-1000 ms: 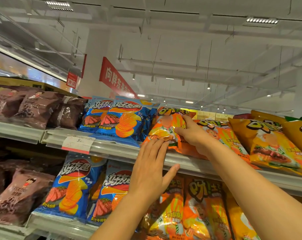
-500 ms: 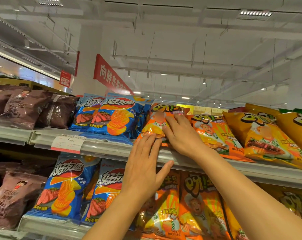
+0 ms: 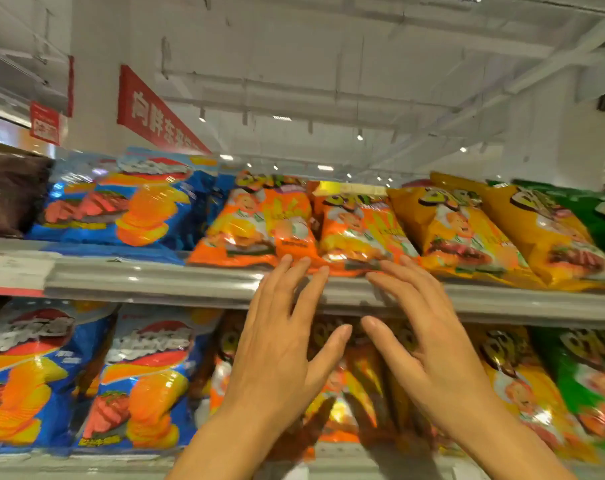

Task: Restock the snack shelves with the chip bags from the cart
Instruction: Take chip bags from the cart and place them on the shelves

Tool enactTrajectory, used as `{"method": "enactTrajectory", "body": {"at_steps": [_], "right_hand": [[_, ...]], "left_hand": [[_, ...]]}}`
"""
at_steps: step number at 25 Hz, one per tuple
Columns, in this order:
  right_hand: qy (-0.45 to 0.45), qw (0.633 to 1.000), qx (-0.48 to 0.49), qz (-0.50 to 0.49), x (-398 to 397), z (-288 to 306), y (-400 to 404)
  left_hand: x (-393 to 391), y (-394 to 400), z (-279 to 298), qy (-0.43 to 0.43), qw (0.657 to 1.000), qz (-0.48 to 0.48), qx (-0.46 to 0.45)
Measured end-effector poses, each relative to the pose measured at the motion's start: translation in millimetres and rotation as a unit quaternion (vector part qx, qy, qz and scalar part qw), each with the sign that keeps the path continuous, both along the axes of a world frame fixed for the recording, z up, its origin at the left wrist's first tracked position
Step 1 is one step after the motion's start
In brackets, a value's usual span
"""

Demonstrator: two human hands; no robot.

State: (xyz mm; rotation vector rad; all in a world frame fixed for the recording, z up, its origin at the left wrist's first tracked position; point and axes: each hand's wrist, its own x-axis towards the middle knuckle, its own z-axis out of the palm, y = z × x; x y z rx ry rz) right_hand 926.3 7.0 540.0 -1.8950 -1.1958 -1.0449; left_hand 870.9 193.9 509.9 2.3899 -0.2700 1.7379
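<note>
Fingers of our left hand (image 3: 280, 348) and right hand (image 3: 432, 344) spread open, holding nothing, tips near the orange bags (image 3: 259, 223) at twelve o'clock. A careless brush could drag those bags off the shelf lip (image 3: 148, 282).

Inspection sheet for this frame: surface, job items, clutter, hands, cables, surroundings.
Surface: grey upper shelf with a price label at its left end; lower shelf beneath.
Job's things: orange chip bags lying at the upper shelf's front edge, between blue bags and yellow bags; green bags far right.
Clutter: nothing seen.
Hands: left hand and right hand open, fingers spread, fingertips at the orange bags' lower edge; contact unclear.
Cables: nothing seen.
Surroundings: red hanging banner, white ceiling, lights.
</note>
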Motion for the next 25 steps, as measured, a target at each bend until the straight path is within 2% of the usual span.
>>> {"method": "enactTrajectory", "body": {"at_steps": [4, 7, 12, 14, 16, 18, 20, 22, 23, 25], "right_hand": [[0.085, 0.994, 0.046, -0.055, 9.7, -53.0, -93.8], [0.136, 0.978, 0.083, -0.136, 20.2, -98.3, -181.0], [0.302, 0.906, 0.202, -0.217, 51.7, -223.5, -343.8], [0.372, 0.863, 0.243, -0.242, 66.4, -290.0, -402.5], [0.481, 0.793, 0.282, -0.245, 87.1, -360.0, -462.0], [0.582, 0.708, 0.312, -0.252, 105.8, -426.1, -516.0], [0.671, 0.599, 0.340, -0.276, 126.8, -495.7, -570.4], [0.724, 0.485, 0.379, -0.310, 149.4, -555.0, -615.7], [0.749, 0.440, 0.380, -0.317, 162.8, -579.3, -634.6], [0.785, 0.390, 0.376, -0.300, 194.7, -629.8, -666.8]], "left_hand": [[30.3, -88.7, -36.7, 0.067, 0.990, -0.114, 0.051], [63.1, -173.4, -76.0, 0.127, 0.970, -0.187, 0.093], [143.3, -342.7, -172.3, 0.226, 0.915, -0.298, 0.150], [178.1, -416.9, -223.8, 0.269, 0.887, -0.344, 0.149], [214.9, -492.4, -285.1, 0.333, 0.852, -0.379, 0.142], [243.6, -545.4, -354.8, 0.413, 0.811, -0.391, 0.138], [265.4, -577.0, -430.9, 0.512, 0.763, -0.368, 0.141], [273.4, -588.4, -501.2, 0.612, 0.712, -0.321, 0.127], [272.5, -589.5, -534.1, 0.646, 0.692, -0.294, 0.132], [259.9, -585.9, -585.2, 0.684, 0.666, -0.248, 0.163]]}}
